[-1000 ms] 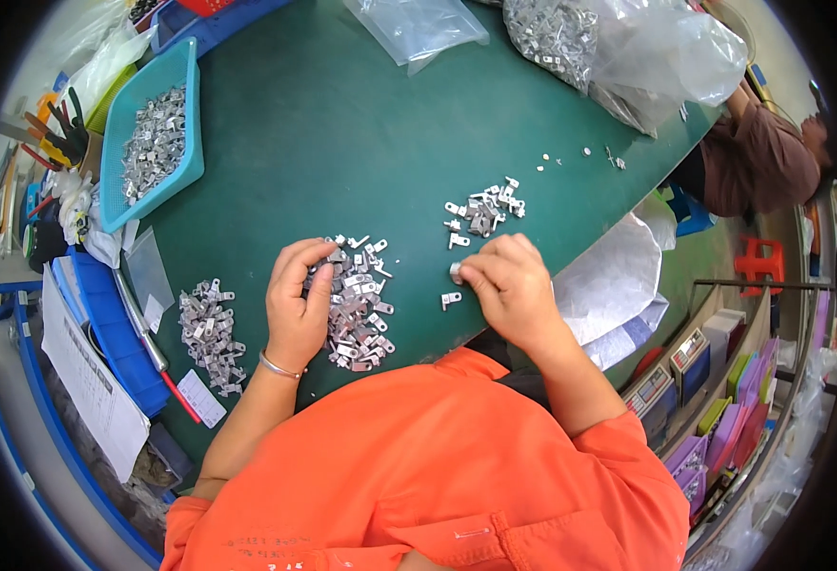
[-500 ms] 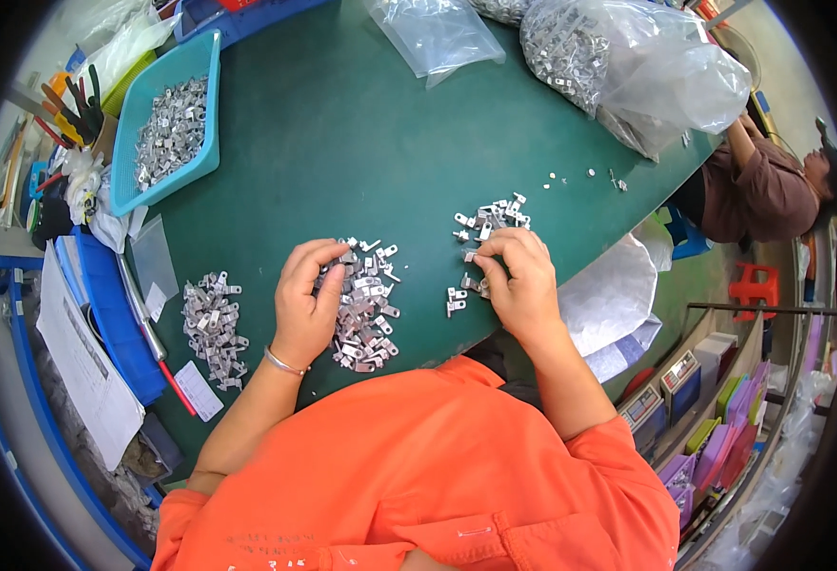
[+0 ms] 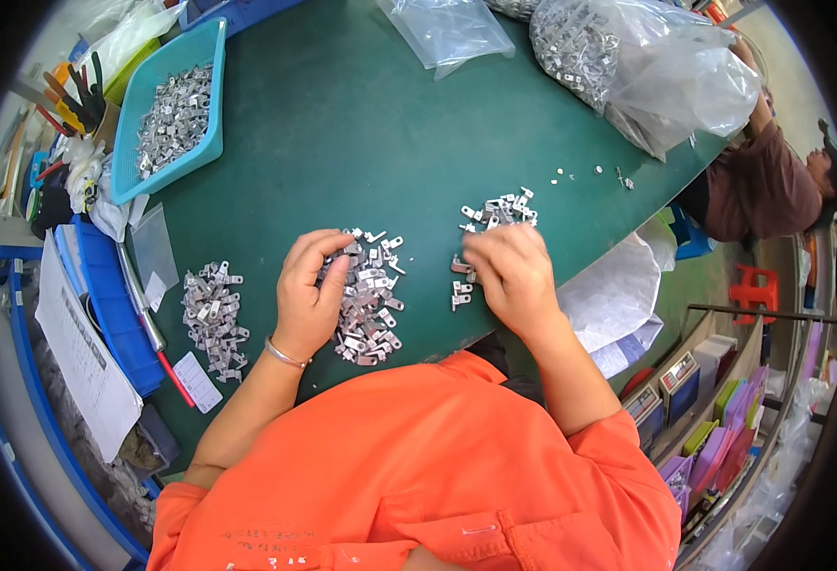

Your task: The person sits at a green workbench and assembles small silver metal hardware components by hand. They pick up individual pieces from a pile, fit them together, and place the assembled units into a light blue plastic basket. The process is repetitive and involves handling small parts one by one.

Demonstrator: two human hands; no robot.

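Observation:
A heap of small silver metal brackets (image 3: 369,309), each with a hole in a flat tab, lies in front of me on the green table. My left hand (image 3: 306,290) is cupped at the heap's left side, thumb and fingers apart, fingertips at the upper brackets. Farther right, my right hand (image 3: 514,276) has its fingers bent together over a smaller group of brackets (image 3: 499,209). Its fingertips are slightly blurred, and what they hold is hidden. A few brackets (image 3: 461,293) lie left of that hand. Another bracket pile (image 3: 214,319) lies left of my left forearm.
A turquoise basket (image 3: 219,105) of brackets stands far left. Clear bags, one full of brackets (image 3: 576,48), lie at the far edge. A blue tray (image 3: 114,314) and a red-tipped rod (image 3: 176,379) line the left edge. Another person (image 3: 761,195) is beyond the right edge.
My right hand has shifted slightly, its fingertips moving up and hiding the bracket seen at them before. The left hand stays at the heap. The whole view has shifted a little.

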